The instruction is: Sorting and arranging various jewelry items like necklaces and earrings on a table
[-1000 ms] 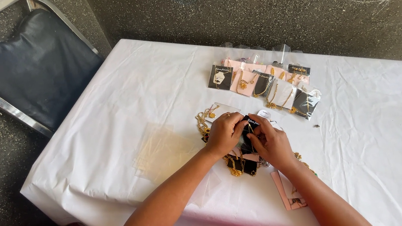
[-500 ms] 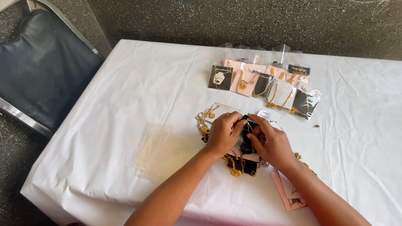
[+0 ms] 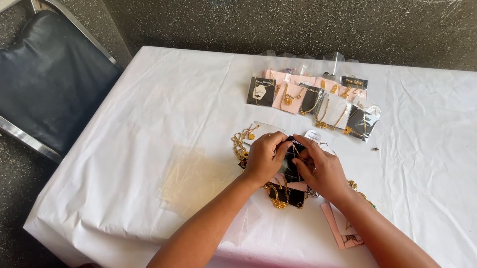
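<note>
Head view | left hand [image 3: 263, 157] and right hand [image 3: 323, 169] fingers pinched closed on black jewellery card [image 3: 292, 159] | frame centre, over white surface [image 3: 163, 129]

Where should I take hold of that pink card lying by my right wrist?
Judging by its pose, pinch the pink card by its near-left corner, coming from the table's front edge; it lies flat and the right hand's forearm crosses its far right side.

Tabletop [image 3: 137, 160] x1; chair [image 3: 38, 82] x1; hands x2; bagged jewellery cards in back row [image 3: 313, 96], approx. 7; loose pile uncountable.
</note>
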